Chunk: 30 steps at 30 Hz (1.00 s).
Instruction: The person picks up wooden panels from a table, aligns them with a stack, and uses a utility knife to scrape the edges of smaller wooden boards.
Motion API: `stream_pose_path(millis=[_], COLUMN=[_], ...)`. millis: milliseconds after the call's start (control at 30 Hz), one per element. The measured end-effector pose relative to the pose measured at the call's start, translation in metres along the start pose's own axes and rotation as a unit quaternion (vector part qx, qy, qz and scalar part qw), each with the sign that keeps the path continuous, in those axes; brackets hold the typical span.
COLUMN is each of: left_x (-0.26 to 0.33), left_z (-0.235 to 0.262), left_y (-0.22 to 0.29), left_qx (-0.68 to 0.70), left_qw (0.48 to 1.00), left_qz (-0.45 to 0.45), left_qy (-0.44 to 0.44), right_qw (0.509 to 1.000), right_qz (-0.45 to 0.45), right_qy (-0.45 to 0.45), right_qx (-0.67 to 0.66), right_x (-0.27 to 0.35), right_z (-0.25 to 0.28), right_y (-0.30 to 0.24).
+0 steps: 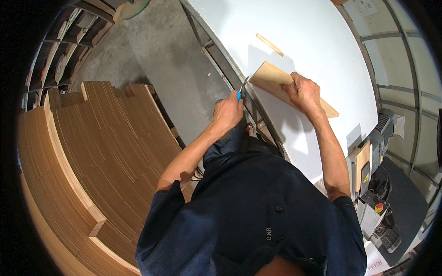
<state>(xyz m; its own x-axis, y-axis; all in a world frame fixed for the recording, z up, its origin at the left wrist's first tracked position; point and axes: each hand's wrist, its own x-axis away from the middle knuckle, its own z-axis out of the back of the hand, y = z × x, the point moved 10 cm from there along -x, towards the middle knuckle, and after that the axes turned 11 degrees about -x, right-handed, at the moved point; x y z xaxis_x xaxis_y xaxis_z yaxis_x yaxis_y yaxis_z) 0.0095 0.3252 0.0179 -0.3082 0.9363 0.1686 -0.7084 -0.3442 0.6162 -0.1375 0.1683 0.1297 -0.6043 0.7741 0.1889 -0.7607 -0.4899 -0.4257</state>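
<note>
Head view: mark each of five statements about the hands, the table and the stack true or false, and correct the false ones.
1. The left hand holds a blue-handled tool. True.
2. The right hand is empty. False: it grips a board.
3. A thin strip lies on the white table. True.
4. The strip touches the board. False: they are apart.
5. The brown stack is on the person's left. True.
</note>
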Motion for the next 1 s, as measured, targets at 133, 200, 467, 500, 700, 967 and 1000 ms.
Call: stream_pose_path(millis=[133,200,467,500,700,967,1000], left_x=[0.002,0.001,-0.004,-0.005,-0.012,-0.019,-0.022], left_z=[-0.008,-0.013,-0.016,-0.017,-0.029,-0.039,-0.038], left_y=[0.002,0.001,0.002,0.002,-0.004,-0.009,-0.009], left_qx=[-0.028,-0.020,0.011,0.007,0.013,-0.040,-0.024], left_qw=[0.999,0.999,0.998,0.998,0.999,0.990,0.992], left_qz=[0.011,0.018,0.022,0.022,0.009,0.042,0.035], left_qy=[-0.021,-0.042,-0.050,-0.052,-0.050,-0.127,-0.121], right_qw=[1.000,1.000,0.999,0.999,0.998,0.989,0.990], right_qz=[0.008,-0.008,-0.011,-0.010,-0.023,-0.048,-0.011], right_qy=[0.003,-0.012,-0.046,-0.049,-0.062,-0.105,-0.108], right_qx=[0.019,0.014,0.011,0.011,-0.011,-0.089,-0.092], right_x=[-0.005,-0.009,-0.029,-0.030,-0.034,-0.028,-0.024], right_z=[0.000,-0.001,-0.007,-0.009,-0.009,-0.015,-0.018], right_y=[0.003,0.007,0.024,0.026,0.029,0.026,0.016])
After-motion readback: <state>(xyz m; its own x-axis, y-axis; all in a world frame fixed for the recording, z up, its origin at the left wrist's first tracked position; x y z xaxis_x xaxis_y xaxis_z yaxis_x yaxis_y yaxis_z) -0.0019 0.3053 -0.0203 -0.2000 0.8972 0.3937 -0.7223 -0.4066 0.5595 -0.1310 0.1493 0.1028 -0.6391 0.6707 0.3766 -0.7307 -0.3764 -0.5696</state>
